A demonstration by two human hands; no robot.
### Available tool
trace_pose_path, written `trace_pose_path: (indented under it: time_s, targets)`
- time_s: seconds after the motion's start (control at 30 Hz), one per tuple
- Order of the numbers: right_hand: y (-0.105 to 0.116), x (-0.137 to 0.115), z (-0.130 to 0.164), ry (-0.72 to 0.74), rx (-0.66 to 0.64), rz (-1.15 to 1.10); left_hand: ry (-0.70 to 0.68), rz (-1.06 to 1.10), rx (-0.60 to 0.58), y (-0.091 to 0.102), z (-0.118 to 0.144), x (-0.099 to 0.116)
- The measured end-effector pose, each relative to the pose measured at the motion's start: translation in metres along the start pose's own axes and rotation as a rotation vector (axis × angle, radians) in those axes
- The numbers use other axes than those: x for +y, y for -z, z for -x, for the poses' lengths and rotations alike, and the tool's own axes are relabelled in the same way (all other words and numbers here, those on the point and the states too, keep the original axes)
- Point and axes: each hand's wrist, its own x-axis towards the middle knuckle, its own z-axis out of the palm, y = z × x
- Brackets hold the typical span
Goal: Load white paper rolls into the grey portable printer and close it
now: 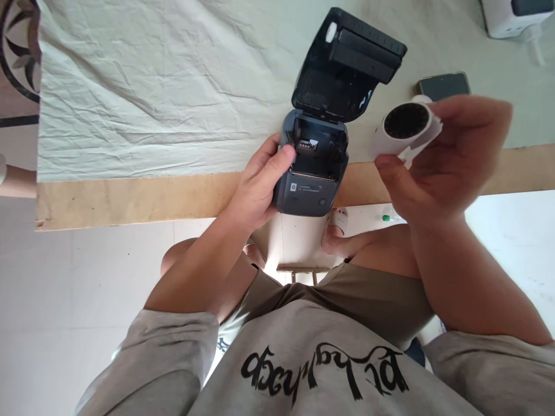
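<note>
Here the surface (173,196), draped in a pale cloth (151,86), carries a small dark label printer (310,173) at its near edge, lid (347,63) swung fully open behind the empty paper bay. The left hand (260,185) clamps the printer's left side, thumb on the bay rim. Right of the printer, lifted clear of it, the right hand (451,156) pinches a white paper roll (405,130), core facing the camera, a loose tail hanging below. A sound approach, by judgement: printer braced firmly, roll axis aligned across the bay, tail leading. A phone (444,85) lies beyond the roll.
</note>
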Motion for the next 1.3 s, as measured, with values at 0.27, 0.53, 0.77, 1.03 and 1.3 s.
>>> trace_pose_path:
  time_s: [0.27, 0.53, 0.77, 1.03, 1.3]
  targets:
    - [-0.027, -0.017, -0.010, 0.104, -0.192, 0.405, 0.016, -0.008, 0.020, -0.004, 0.004, 0.004]
    - [-0.031, -0.023, -0.009, 0.198, -0.145, 0.286, -0.012, -0.006, 0.011, -0.001, 0.004, 0.003]
    - [-0.024, -0.022, 0.000, 0.121, -0.236, 0.044, -0.023, -0.078, 0.001, 0.003, 0.004, 0.002]
    - [-0.018, -0.010, -0.010, -0.255, -0.047, -0.148, -0.071, -0.159, 0.021, 0.002, 0.003, 0.000]
    - [-0.033, 0.006, 0.001, -0.304, -0.333, -0.294, -0.045, -0.128, 0.017, -0.001, 0.004, 0.004]
